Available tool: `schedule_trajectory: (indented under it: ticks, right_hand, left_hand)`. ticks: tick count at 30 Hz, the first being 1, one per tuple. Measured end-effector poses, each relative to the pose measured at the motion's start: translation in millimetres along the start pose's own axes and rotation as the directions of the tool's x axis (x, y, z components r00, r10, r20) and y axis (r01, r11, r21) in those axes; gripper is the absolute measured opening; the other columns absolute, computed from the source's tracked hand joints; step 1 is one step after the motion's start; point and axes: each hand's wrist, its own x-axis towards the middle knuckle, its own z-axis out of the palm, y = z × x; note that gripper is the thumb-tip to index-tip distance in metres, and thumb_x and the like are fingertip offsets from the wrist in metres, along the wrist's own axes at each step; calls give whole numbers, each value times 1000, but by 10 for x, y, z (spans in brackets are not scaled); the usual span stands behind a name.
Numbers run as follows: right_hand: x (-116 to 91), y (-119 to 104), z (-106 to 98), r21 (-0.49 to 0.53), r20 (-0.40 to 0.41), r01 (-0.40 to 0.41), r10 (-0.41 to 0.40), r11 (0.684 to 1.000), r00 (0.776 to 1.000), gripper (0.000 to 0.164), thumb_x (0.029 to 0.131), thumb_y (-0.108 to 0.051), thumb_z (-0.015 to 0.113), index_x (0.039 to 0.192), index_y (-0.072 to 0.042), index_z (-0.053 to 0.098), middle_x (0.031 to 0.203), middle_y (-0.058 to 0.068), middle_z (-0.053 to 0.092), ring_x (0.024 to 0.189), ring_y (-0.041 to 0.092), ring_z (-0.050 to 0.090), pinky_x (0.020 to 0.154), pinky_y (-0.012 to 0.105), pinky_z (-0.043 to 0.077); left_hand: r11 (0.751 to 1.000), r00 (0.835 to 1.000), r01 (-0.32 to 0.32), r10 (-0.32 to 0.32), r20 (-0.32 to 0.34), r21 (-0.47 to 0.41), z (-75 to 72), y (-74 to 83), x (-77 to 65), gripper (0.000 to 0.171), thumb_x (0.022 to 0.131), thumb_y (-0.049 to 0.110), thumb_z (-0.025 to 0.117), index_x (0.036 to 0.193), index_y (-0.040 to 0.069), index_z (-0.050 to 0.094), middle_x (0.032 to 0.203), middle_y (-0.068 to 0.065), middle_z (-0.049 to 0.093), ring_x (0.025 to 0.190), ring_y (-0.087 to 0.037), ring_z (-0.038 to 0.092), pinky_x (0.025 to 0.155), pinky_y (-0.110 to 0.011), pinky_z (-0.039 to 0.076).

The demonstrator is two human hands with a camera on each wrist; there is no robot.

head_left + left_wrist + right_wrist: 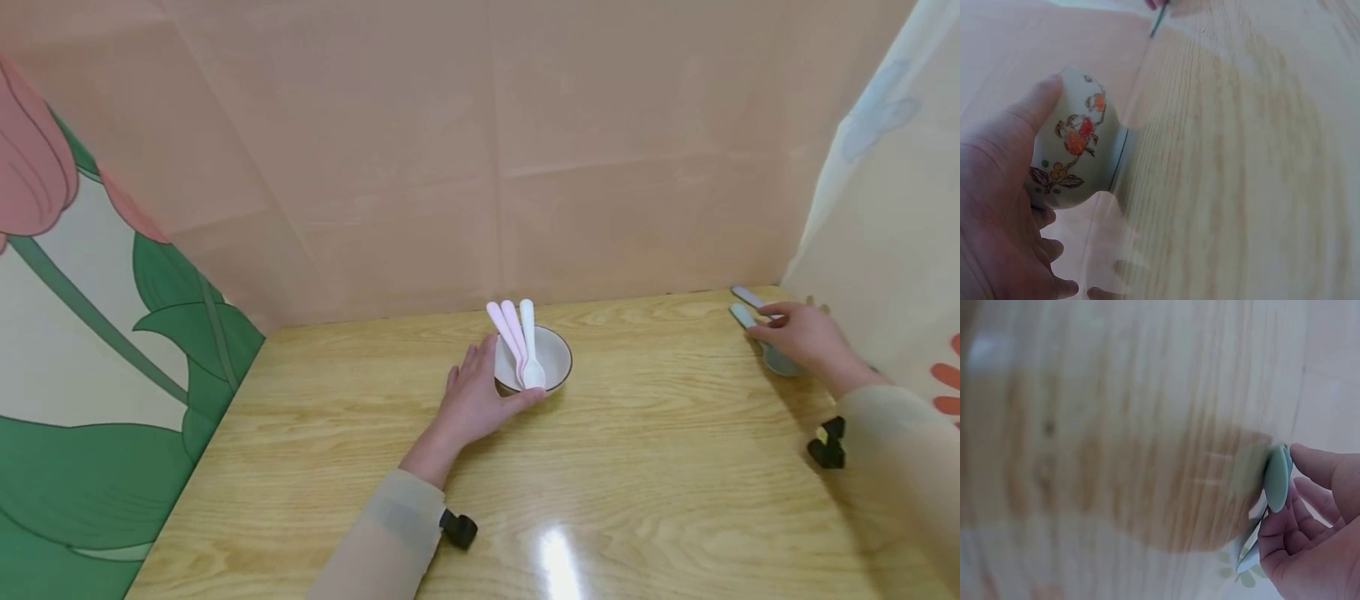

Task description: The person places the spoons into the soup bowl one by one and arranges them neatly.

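A small round bowl (555, 354) stands on the wooden table, its outside printed with orange fruit and leaves in the left wrist view. Two pink spoons (512, 329) and a white spoon (529, 342) lean in it, handles up toward the back. My left hand (472, 404) holds the bowl's near left side, thumb at the front rim and index finger along the left; the other fingers spread away from it. Far to the right, my right hand (810, 337) pinches a green spoon (1277, 479) between thumb and fingers. Just behind it lies a grayish-purple spoon (747, 296), partly hidden by that hand.
The wooden table (637, 467) meets a pinkish sheet (420, 167) at the back. A pale panel with printed flowers (900, 250) rises close beside my right hand. On the left stands a panel with a large tulip print (82, 467).
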Motion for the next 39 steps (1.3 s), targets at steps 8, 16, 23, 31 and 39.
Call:
schedule_trajectory:
  ticks: [8,16,23,31,39]
  right_hand:
    - [12,-6,-29,-2,36,-8,8,1000,999,66,111,-34,65,150,17,47,137,47,57,122,71,53,103,79,41]
    - [-15,-32,-6,14,53,-12,11,1000,999,72,112,-38,64,156,15,41,138,47,58,123,71,52,103,78,43]
    - [-82,-171,-8,68,44,8,-11,998,999,70,115,-31,58,163,13,33,136,49,57,117,66,61,87,59,59]
    - [-127,-420,32,128,-29,53,-50,990,998,70,114,-27,63,167,8,32,126,43,66,95,43,73,69,36,56]
    - [-170,-800,117,273,0,64,-67,960,998,77,114,-27,64,175,-4,22,117,30,69,84,16,70,70,28,55]
  left_hand:
    - [1000,1000,2,-2,2,-2,-22,4,-19,116,90,77,77,176,21,21,180,-2,29,169,-37,14,131,-67,13]
    - [1000,1000,2,-2,4,3,-18,-6,-28,118,90,79,75,177,22,19,181,-1,27,169,-36,14,131,-66,14]
    - [1000,1000,9,-9,5,3,-39,6,-39,117,91,76,77,177,20,20,181,-2,27,169,-37,14,131,-66,13]
    - [1000,1000,4,-4,5,5,-31,-4,-26,119,91,77,76,177,18,19,182,-4,26,169,-38,14,131,-66,13]
    - [1000,1000,2,-2,11,8,-31,-18,-31,119,91,79,74,177,21,18,182,-2,25,169,-38,14,131,-66,13]
